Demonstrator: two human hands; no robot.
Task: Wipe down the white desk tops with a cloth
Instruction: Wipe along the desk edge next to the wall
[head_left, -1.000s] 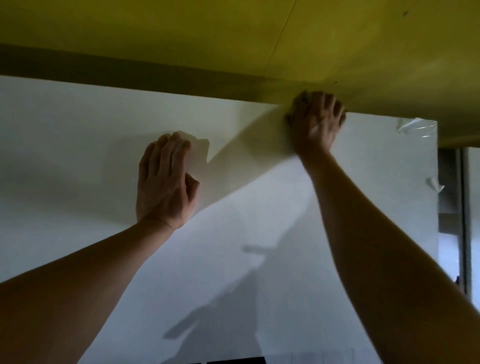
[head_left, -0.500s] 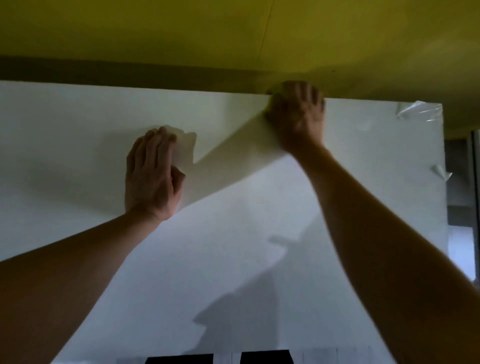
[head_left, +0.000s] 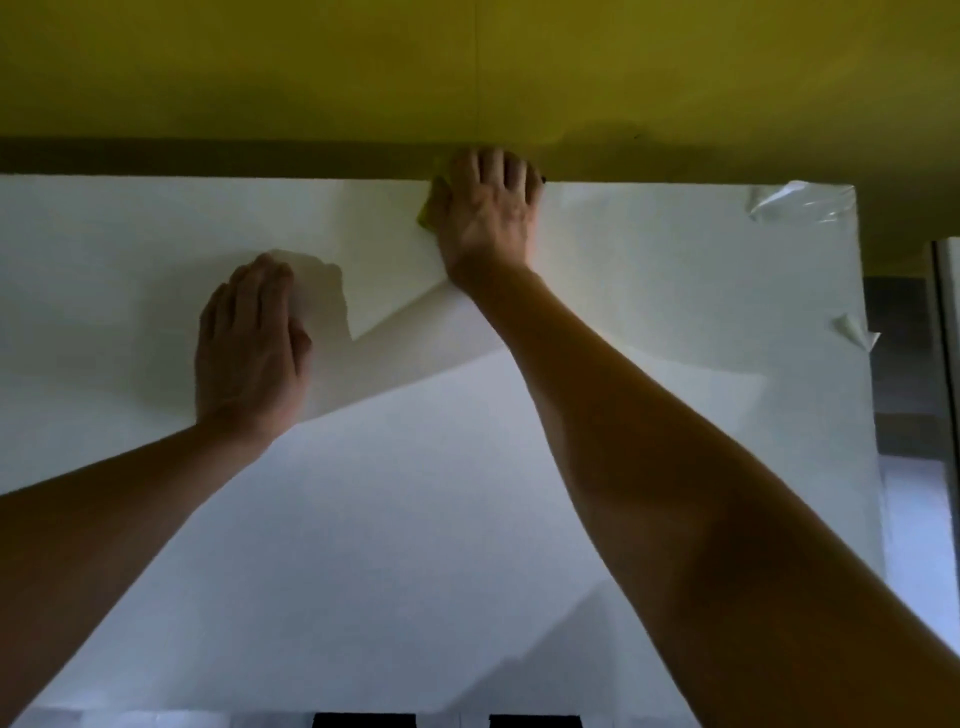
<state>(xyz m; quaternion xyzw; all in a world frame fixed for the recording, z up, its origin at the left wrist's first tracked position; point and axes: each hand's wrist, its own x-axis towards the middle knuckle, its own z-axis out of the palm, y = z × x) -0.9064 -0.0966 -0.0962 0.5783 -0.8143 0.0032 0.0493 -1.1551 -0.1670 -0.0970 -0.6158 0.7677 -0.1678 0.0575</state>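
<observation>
The white desk top (head_left: 415, 519) fills most of the view. My right hand (head_left: 485, 218) is stretched to the desk's far edge, by the yellow panel. Its fingers are curled over a small yellow-green cloth (head_left: 426, 212), and only a sliver of the cloth shows at the hand's left side. My left hand (head_left: 249, 348) lies flat on the desk, palm down with straight fingers, nearer to me and left of the right hand. It holds nothing.
A yellow panel (head_left: 467, 67) rises directly behind the desk's far edge. Clear protective film peels up at the far right corner (head_left: 795, 205) and along the right edge (head_left: 852, 332). Beyond the right edge is a grey frame (head_left: 904, 364).
My right hand has slid left along the far edge with the cloth under it. My left hand stays flat on the desk in about the same place.
</observation>
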